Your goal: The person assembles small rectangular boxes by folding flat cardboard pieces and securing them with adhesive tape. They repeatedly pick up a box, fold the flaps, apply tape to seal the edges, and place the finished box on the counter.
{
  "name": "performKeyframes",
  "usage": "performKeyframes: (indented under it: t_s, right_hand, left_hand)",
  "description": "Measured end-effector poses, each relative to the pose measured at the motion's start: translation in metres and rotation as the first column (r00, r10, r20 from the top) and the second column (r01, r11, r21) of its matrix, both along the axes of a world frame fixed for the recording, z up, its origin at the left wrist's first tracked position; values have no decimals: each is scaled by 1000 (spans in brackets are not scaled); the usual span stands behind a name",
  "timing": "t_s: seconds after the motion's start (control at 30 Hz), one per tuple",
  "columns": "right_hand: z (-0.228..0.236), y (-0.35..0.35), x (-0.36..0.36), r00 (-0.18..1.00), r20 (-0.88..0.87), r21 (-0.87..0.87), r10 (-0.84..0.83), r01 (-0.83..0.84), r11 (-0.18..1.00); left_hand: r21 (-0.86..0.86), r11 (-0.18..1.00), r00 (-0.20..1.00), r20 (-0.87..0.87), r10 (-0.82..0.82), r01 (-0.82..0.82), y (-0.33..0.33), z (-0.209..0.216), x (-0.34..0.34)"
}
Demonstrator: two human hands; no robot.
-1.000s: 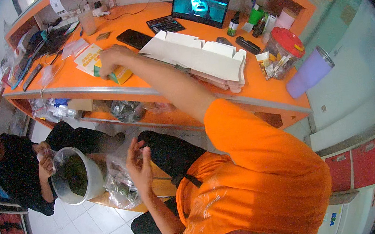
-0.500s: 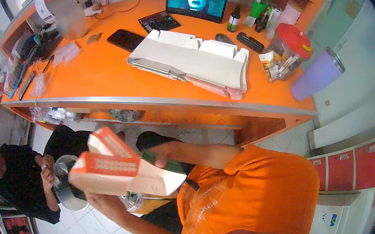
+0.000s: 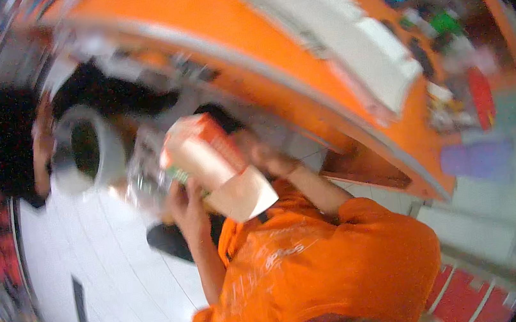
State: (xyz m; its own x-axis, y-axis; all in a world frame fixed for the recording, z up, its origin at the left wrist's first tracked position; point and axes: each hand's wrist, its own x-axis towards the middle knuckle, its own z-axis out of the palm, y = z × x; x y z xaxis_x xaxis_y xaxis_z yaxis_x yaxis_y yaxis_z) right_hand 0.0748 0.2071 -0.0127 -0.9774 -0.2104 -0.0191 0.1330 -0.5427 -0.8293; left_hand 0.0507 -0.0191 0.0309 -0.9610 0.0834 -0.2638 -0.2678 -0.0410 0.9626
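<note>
A white and orange cardboard carton (image 3: 209, 160) is tilted in front of my orange shirt, with a pale flap at its lower end. My left hand (image 3: 189, 205) grips it from the lower left, the fingers against its side. A small patch of green shows by those fingers. Beside the carton's right side is my right hand (image 3: 268, 161); its fingers are smeared by motion, and whether they touch the carton is unclear. Clear plastic bags (image 3: 146, 168) are just left of the carton.
A stack of flat cartons (image 3: 318, 21) lies on the orange desk (image 3: 208, 19). Toward its right end are a red-lidded jar (image 3: 481, 98) and a purple tumbler (image 3: 477, 158). At left, a person in black (image 3: 7, 140) is beside a white bucket (image 3: 108, 144).
The view has swung and blurred. The carton has turned and sits nearer my body. My left hand has shifted along its lower side; my right hand has moved to its right side.
</note>
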Motion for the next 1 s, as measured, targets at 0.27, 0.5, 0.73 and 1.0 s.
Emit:
performKeyframes:
  t_s: [0.27, 0.5, 0.73, 1.0]
  right_hand:
    - [47, -6, -14, 974, -204, 123, -100, 127, 984]
    - [65, 4, -10, 994, -86, 391, 62, -24, 920]
    - [38, -17, 0, 996, -21, 354, -91, 93, 931]
    - [21, -24, 17, 998, 59, 550, 3, -35, 834]
  left_hand:
    - [266, 964, 977, -205, 50, 6, 9, 16, 13]
    - [194, 980, 982, -189, -6, 44, 5, 1, 23]
    - [181, 962, 965, -128, 230, -206, 24, 14, 26]
    - [138, 965, 974, 84, 211, -221, 22, -18, 48]
